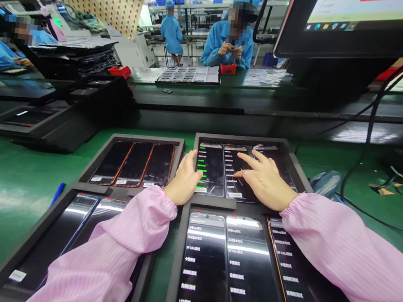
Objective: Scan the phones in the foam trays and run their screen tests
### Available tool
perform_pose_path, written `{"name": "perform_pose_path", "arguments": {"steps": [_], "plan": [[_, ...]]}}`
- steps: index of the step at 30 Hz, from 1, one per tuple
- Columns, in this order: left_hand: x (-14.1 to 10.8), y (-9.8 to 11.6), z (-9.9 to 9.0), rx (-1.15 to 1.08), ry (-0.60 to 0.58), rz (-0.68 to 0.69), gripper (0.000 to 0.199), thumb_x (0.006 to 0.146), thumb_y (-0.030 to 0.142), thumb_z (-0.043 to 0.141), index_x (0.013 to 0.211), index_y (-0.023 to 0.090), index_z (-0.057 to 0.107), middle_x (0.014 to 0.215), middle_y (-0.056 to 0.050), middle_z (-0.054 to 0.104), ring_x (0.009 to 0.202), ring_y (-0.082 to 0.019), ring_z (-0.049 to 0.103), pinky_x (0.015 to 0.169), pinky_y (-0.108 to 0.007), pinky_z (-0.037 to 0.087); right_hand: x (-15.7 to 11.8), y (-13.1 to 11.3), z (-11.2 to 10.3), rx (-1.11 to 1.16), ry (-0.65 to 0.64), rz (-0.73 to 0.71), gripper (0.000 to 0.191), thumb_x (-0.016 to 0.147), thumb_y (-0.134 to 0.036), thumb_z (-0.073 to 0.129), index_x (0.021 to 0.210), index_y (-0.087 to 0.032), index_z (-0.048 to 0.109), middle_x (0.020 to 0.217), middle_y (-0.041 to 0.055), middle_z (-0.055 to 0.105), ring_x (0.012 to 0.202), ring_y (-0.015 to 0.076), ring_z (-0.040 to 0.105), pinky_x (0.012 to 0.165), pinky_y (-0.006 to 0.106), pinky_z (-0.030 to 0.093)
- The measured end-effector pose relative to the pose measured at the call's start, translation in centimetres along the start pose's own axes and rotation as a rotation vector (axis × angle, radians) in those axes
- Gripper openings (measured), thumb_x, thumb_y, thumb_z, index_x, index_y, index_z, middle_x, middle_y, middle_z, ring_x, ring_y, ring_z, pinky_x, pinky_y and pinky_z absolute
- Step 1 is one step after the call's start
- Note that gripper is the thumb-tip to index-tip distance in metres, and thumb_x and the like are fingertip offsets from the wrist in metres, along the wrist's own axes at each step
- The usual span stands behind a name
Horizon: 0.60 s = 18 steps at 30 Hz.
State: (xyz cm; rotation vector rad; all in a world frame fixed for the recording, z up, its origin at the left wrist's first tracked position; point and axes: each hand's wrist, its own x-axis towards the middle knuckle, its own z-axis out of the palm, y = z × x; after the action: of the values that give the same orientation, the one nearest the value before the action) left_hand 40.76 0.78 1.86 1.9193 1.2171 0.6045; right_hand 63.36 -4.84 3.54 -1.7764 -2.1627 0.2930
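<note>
Several phones lie in black foam trays. My left hand (185, 178) rests at the left edge of a phone with green text lines (210, 172) in the back right tray (241, 140); its fingers look bent, and whether they pinch anything is hidden. Over the neighbouring phone with a white text list (233, 174), my right hand (266, 181) is spread, fingertips on or just above the screen. A third phone (283, 168) is partly under that hand. Nearer to me, phones with white text lists (203, 269) fill the front right tray (175, 265).
Dark-screened phones (134, 162) lie in the back left tray (115, 136), others in the front left tray (16, 251). A monitor (346, 46) and cables (370, 118) stand at right. Stacked trays (53, 128) are at left. Co-workers in blue sit beyond the bench.
</note>
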Motion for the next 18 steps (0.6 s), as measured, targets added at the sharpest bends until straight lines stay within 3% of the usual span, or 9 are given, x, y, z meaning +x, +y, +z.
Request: {"name": "perform_pose_path", "arguments": {"steps": [3, 10, 14, 18], "plan": [[0.0, 0.0, -0.1, 0.025, -0.003, 0.0, 0.061, 0.082, 0.025, 0.034, 0.14, 0.019, 0.014, 0.151, -0.009, 0.013, 0.14, -0.02, 0.007, 0.114, -0.043, 0.011, 0.0, 0.0, 0.0, 0.003, -0.023, 0.007, 0.048, 0.09, -0.035, 0.024, 0.093, -0.029, 0.072, 0.141, -0.0013, 0.04, 0.134, 0.0331, 0.021, 0.101, 0.065, 0.019], [0.0, 0.0, 0.1, 0.023, 0.01, -0.006, 0.06, 0.082, 0.025, 0.034, 0.139, 0.021, 0.016, 0.15, -0.008, 0.015, 0.14, -0.022, 0.008, 0.113, -0.045, 0.012, -0.4, 0.2, -1.1, 0.018, 0.082, 0.015, 0.05, 0.087, -0.03, 0.023, 0.081, -0.027, 0.072, 0.135, -0.0014, 0.047, 0.133, 0.0302, 0.025, 0.103, 0.061, 0.021], [0.1, 0.1, 0.1, 0.035, 0.024, -0.006, 0.061, 0.082, 0.024, 0.035, 0.139, 0.018, 0.016, 0.149, -0.011, 0.018, 0.139, -0.022, 0.01, 0.114, -0.044, 0.012, -1.9, 2.5, -3.8, 0.025, 0.222, 0.071, 0.05, 0.086, -0.033, 0.022, 0.078, -0.026, 0.071, 0.13, -0.0015, 0.053, 0.13, 0.0269, 0.032, 0.106, 0.053, 0.025], [0.2, -0.2, 0.2, 0.024, 0.028, 0.023, 0.062, 0.082, 0.025, 0.036, 0.139, 0.016, 0.013, 0.149, -0.013, 0.016, 0.14, -0.022, 0.009, 0.114, -0.045, 0.01, -3.9, 5.4, -5.4, 0.015, 0.241, 0.159, 0.052, 0.086, -0.036, 0.021, 0.076, -0.025, 0.07, 0.127, -0.0006, 0.055, 0.126, 0.0258, 0.037, 0.107, 0.048, 0.029]]}}
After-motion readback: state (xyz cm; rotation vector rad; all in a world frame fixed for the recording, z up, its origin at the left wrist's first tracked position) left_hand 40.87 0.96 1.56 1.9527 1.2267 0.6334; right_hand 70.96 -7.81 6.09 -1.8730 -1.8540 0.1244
